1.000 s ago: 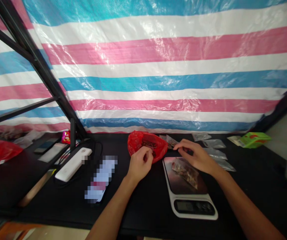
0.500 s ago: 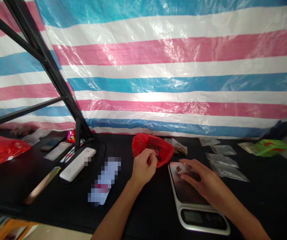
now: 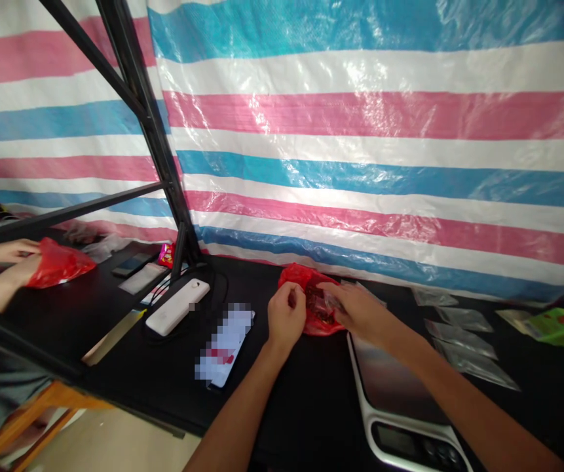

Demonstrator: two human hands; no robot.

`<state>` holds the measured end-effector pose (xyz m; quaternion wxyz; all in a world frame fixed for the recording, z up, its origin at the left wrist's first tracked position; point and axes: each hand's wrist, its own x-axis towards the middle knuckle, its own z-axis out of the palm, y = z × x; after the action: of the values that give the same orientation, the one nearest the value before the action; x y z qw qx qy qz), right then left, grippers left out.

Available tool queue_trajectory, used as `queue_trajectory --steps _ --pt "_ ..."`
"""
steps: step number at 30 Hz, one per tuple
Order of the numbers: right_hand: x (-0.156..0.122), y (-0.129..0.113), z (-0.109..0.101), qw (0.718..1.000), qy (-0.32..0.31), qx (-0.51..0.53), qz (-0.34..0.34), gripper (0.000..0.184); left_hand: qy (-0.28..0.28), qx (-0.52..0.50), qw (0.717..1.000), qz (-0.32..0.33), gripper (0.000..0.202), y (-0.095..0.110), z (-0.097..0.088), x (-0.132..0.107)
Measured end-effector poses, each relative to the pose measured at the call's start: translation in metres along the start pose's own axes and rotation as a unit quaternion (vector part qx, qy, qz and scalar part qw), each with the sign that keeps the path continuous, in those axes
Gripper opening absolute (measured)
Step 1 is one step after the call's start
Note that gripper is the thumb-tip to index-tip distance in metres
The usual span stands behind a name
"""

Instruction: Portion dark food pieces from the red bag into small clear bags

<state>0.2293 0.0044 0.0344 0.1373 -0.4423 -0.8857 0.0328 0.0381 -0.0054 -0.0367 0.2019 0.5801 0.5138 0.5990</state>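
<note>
A red plastic bag [image 3: 323, 326] stands open at the back middle of the black table, with small brown pieces [image 3: 315, 303] inside. My left hand [image 3: 286, 314] is closed, its fingers pinching the bag's left rim. Over the right side of the opening, my right hand [image 3: 363, 311] has its fingers closed on a small clear plastic bag [image 3: 331, 300]; its fingertips are partly inside the red bag. The kitchen scale [image 3: 394, 380] lies under my right forearm, its plate bare where it shows.
Several clear zip bags [image 3: 463, 331] and a green packet [image 3: 561, 326] lie to the right. On the left are a phone [image 3: 227, 347], a white power bank [image 3: 178, 307] and a black metal frame [image 3: 151, 131]. Farther left, another person's hands [image 3: 14, 262] are at a second red bag [image 3: 60, 262].
My right hand has moved left from above the scale to the red bag, bringing the small clear bag. My left hand has shifted to the bag's rim. The view has turned left.
</note>
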Motion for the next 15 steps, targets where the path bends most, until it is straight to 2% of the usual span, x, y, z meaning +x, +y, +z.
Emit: queue_trajectory --steps 2,4,11,15 --pt "0.007 -0.004 0.006 0.999 -0.038 -0.027 0.006 0.062 -0.002 0.001 1.0 -0.001 0.022 0.001 -0.001 0.0" --pt "0.009 -0.006 0.011 0.998 -0.048 -0.027 0.005 0.061 -0.002 0.0 1.0 0.001 0.022 0.002 -0.001 0.001" --pt "0.003 0.001 0.019 1.0 -0.024 -0.016 -0.006 0.066 -0.003 -0.01 1.0 0.0 0.022 0.006 -0.002 0.0" --pt "-0.004 0.001 0.015 0.999 0.009 0.045 0.007 0.052 -0.004 -0.01 1.0 -0.001 0.022 0.006 -0.002 -0.001"
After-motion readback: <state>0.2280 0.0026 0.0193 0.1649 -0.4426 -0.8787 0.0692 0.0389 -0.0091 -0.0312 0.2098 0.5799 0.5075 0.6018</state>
